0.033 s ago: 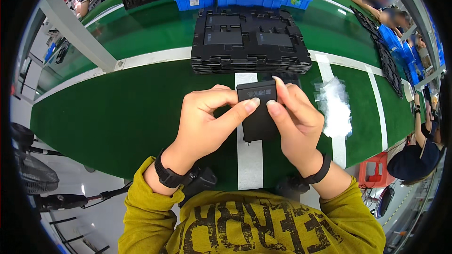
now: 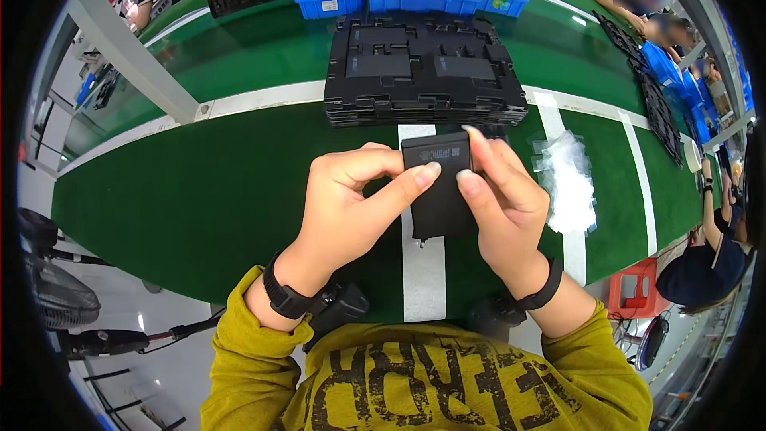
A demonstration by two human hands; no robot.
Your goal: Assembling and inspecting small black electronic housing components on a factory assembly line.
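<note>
Both my hands hold a flat black rectangular block [image 2: 443, 203] above the green table. Faint grey print marks its upper part, and a small bit juts out at its lower left corner. My left hand [image 2: 343, 191] is closed on the block's left side, thumb on the face and the other fingers mostly hidden behind. On the right edge, my right hand [image 2: 511, 203] grips with its thumb along the side and a fingertip at the top right corner. Beyond them lies a stack of black moulded trays [image 2: 423, 104], the top one holding similar flat black pieces [image 2: 467, 68].
A pile of clear plastic pieces [image 2: 568, 183] lies right of my hands on the green table [image 2: 199, 191]. Blue bins [image 2: 419, 0] stand behind the trays. A grey metal post [image 2: 132, 48] rises at left. Co-workers sit around the far and right sides.
My right thumb has shifted slightly to the right, toward the block's edge. The block's top has tilted a little. My left hand looks unchanged.
</note>
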